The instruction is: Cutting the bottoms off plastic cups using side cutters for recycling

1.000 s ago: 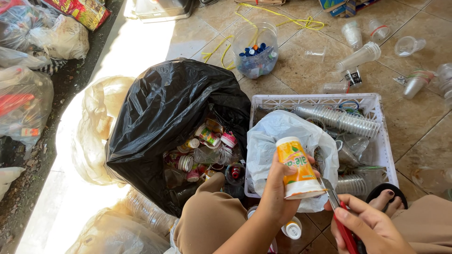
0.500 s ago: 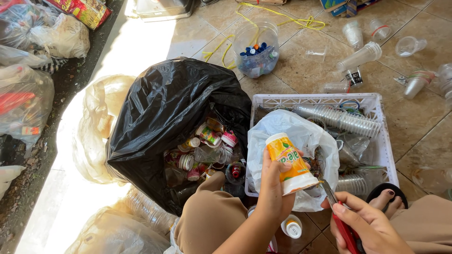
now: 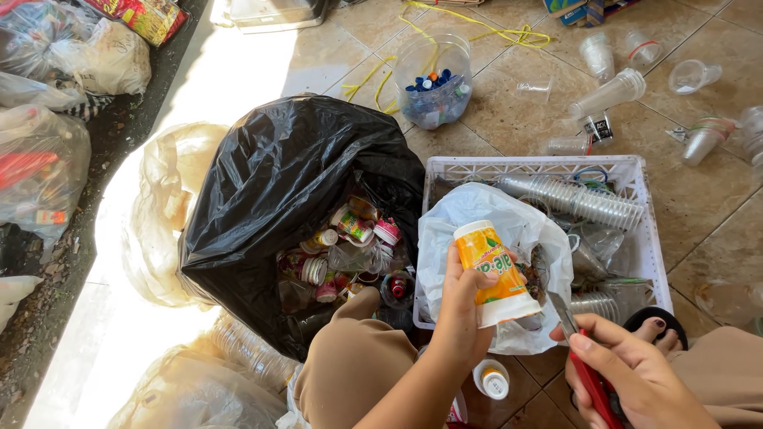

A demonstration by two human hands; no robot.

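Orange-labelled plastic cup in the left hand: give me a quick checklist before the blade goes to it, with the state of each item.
1. Left hand grips the orange-labelled plastic cup firmly: ok, fingers wrapped round its side.
2. Cup orientation: ok, held tilted with the wide rim lowest.
3. Right hand holds the red-handled cutter: ok, blade out, pointing up toward the cup.
4. Blade touching cup: cannot tell, the tip is close beside the rim.
5. Left fingers clear of the blade: ok, they are on the far side.
6. White plastic bag in the white plastic crate open below the cup: ok.
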